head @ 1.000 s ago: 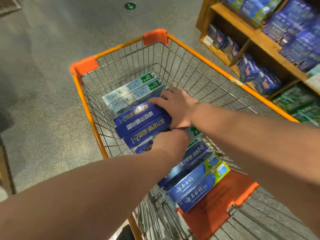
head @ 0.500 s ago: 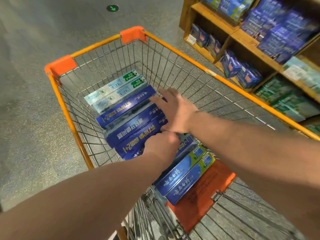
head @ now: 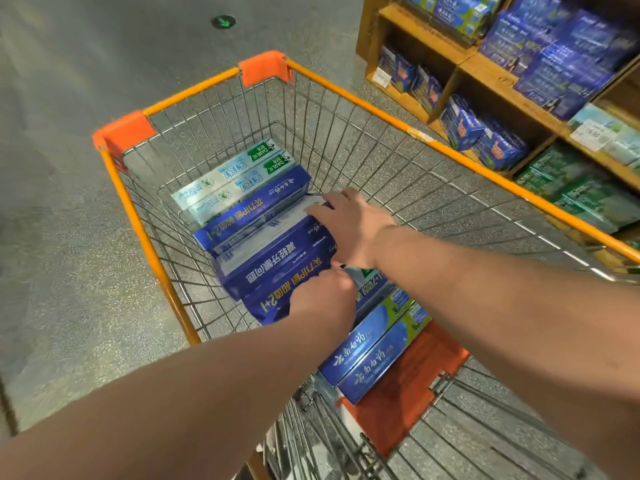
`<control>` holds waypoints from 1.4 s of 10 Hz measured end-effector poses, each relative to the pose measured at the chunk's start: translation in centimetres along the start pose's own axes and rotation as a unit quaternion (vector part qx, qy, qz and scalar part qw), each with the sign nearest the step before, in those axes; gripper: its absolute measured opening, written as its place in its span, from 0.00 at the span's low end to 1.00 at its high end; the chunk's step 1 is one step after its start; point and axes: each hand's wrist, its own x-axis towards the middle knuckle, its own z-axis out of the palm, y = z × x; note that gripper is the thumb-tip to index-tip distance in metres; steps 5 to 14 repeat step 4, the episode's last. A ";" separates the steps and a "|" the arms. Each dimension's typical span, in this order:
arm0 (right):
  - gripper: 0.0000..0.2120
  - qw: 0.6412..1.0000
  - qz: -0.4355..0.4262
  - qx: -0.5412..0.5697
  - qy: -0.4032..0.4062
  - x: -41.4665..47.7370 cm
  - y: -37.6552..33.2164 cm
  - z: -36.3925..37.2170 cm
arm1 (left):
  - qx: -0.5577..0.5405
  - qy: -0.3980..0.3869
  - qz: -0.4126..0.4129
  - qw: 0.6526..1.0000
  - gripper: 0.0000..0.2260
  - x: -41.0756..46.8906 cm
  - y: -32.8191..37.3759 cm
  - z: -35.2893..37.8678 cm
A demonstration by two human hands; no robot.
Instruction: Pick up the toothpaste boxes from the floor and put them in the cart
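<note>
item: orange-rimmed wire cart (head: pixel 346 95), standing on a grey speckled floor (head: pixel 69 237) beside a wooden shelf unit (head: pixel 415 29) stocked with boxed goods. contents, listed from the cart's far edge to its handle edge, all keeping to the left wall: two silver-white darlie boxes (head: pixel 228 178) lying flat and side by side on the basket bottom, nearest the far left corner; next a run of dark blue toothpaste boxes (head: pixel 277 268), tipped on their long edges and leaning one on another like filed cards, which we take as a way to fit more into the row; last, two blue-and-green boxes (head: pixel 374 355) laid flat at the handle edge, against the orange seat flap (head: pixel 408 393). handling: our right hand (head: pixel 349 230) lies with straight fingers against the right-hand ends of the blue boxes, gripping nothing, and we judge it is squaring those ends and stopping the leaning row from sliding toward the cart's right side, which holds nothing we can see. our left hand (head: pixel 323 296) is curled at the near end of the closest blue box; its fingertips are hidden behind its own knuckles, so we read a grip on that box from the posture, bracing the row from the handle edge. status: every toothpaste box we can see is already inside the cart, and none shows on the stretch of floor in view. we judge this a tidying step within placing. risk noted: the leaning boxes may fall flat once both hands lift away. also in view: a green arrow marker (head: pixel 223 21) on the floor past the cart's far edge.
</note>
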 end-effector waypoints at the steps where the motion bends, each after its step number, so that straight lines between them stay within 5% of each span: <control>1: 0.43 1.000 0.004 0.010 0.000 0.2 0.0 0.0 | -0.023 -0.005 -0.005 1.000 0.18 -0.4 0.3 -0.9; 2: 0.39 1.000 -0.002 -0.001 0.002 0.0 0.0 -0.2 | -0.033 -0.005 0.011 0.999 0.09 -1.0 0.3 -2.2; 4: 0.28 0.998 -0.039 0.017 0.037 -2.3 0.4 -3.3 | -0.003 0.014 0.007 1.000 0.13 -2.3 -0.2 -5.4; 14: 0.28 0.998 -0.039 0.017 0.037 -2.3 0.4 -3.3 | -0.003 0.014 0.007 1.000 0.13 -2.3 -0.2 -5.4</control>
